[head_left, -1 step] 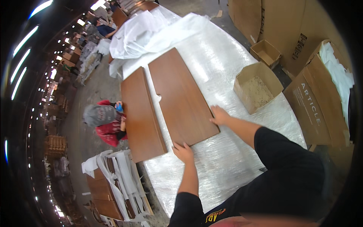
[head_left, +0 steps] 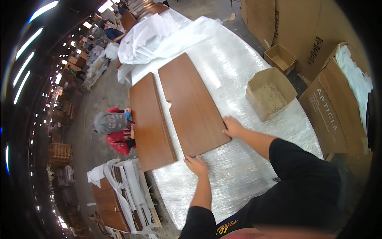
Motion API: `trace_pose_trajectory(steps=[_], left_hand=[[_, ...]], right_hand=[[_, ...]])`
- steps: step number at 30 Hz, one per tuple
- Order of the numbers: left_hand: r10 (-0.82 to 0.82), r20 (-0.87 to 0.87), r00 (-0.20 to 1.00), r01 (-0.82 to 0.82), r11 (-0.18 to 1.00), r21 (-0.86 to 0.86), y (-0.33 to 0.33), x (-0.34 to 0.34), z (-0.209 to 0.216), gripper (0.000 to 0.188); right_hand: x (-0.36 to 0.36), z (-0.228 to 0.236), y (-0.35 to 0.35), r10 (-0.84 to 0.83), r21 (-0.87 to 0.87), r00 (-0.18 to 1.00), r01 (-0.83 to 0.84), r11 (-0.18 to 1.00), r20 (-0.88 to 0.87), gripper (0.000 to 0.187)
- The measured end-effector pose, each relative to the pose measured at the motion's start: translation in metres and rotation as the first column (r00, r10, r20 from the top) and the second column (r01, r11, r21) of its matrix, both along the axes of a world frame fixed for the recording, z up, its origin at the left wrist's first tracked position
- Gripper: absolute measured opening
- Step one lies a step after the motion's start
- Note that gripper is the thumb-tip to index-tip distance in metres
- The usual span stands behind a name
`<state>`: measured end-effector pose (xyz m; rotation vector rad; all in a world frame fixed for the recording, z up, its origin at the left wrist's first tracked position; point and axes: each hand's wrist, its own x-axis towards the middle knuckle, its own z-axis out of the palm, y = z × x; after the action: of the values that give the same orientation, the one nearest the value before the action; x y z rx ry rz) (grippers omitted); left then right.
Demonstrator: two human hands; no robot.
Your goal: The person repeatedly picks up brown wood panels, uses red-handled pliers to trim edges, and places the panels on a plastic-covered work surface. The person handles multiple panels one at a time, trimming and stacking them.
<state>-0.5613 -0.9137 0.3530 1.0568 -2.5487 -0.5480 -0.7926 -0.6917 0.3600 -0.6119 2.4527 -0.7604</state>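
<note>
- Panel [head_left: 197,109] lies flat on surface [head_left: 238,171], R of 2nd panel [head_left: 151,119], narrow gap b/w.
- L hand [head_left: 197,165]: fingers spread at panel's near edge, by corner. R hand [head_left: 234,127]: fingers out along R edge. Firm grip or not, can't tell.
- Change: v. little; view slid a bit, hands at same edges, panel approx. same vs. 2nd panel, so position's prob. holding.
- Panel: brown wood grain, smooth, rectangular w/ small rounded notch in L edge.
- Surface: glossy, wrinkled clear film.
- Co-worker [head_left: 117,137] at 2nd panel's L side; box [head_left: 254,102] = open cardboard.
</note>
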Motion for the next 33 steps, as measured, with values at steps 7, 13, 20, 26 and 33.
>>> trace_pose_trajectory(steps=[7, 13, 20, 26, 33], left_hand=[[-0.233, 0.341, 0.911, 0.225, 0.972, 0.063, 0.14, 0.203, 0.0, 0.078], [-0.291, 0.244, 0.925, 0.301, 0.953, -0.004, 0.144, 0.235, -0.017, 0.07], [-0.283, 0.325, 0.902, 0.39, 0.857, -0.336, 0.124, 0.248, -0.067, 0.069], [-0.93, 0.036, 0.365, 0.889, 0.36, 0.281, 0.21, 0.216, 0.063, 0.058], [-0.481, -0.876, -0.032, -0.423, -0.788, 0.448, 0.555, 0.36, 0.327, 0.062]], right_hand=[[0.193, -0.009, 0.064, -0.054, -0.089, 0.966, 0.032, 0.995, -0.253, 0.064], [0.311, 0.023, 0.144, -0.034, -0.21, 0.893, 0.143, 0.967, 0.449, 0.048], [0.543, 0.016, 0.309, -0.604, -0.018, 0.297, 0.906, 0.423, 0.74, 0.049], [0.843, -0.039, 0.379, -0.669, 0.316, -0.646, 0.764, -0.563, 0.369, 0.039], [1.054, -0.154, 0.337, -0.09, 0.447, -0.881, 0.321, -0.835, 0.465, 0.038]])
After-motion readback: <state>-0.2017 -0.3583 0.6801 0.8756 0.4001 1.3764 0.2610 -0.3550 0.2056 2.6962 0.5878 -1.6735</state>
